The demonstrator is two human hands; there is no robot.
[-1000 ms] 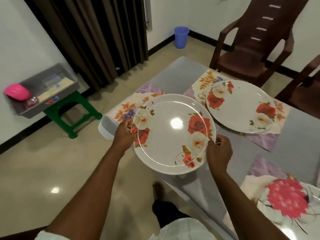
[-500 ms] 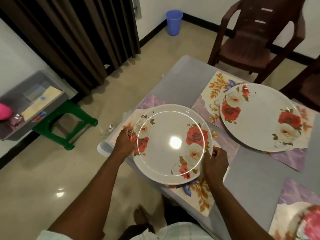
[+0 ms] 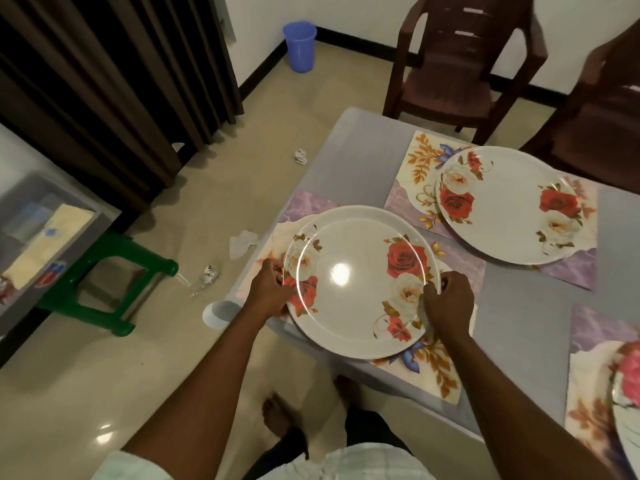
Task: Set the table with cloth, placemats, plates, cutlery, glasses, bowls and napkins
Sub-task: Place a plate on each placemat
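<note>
A white plate with red and cream roses (image 3: 349, 261) sits over a floral placemat (image 3: 433, 368) at the near left corner of the grey-clothed table (image 3: 519, 306). My left hand (image 3: 268, 289) grips its left rim and my right hand (image 3: 448, 304) grips its right rim. A second rose plate (image 3: 502, 206) lies on its own placemat (image 3: 419, 161) further back. At the right edge, a third plate with a pink flower (image 3: 628, 389) rests on another placemat (image 3: 588, 341), partly cut off by the frame.
Two dark brown plastic chairs (image 3: 450, 60) stand behind the table. A green stool (image 3: 104, 271) carrying a grey tray (image 3: 38, 237) is on the left. Crumpled paper (image 3: 242, 242) and scraps lie on the floor, and a blue bin (image 3: 299, 46) stands by the wall.
The plate has come down from in front of me onto the near placemat, both hands still on its rims. The view has tilted further down over the table.
</note>
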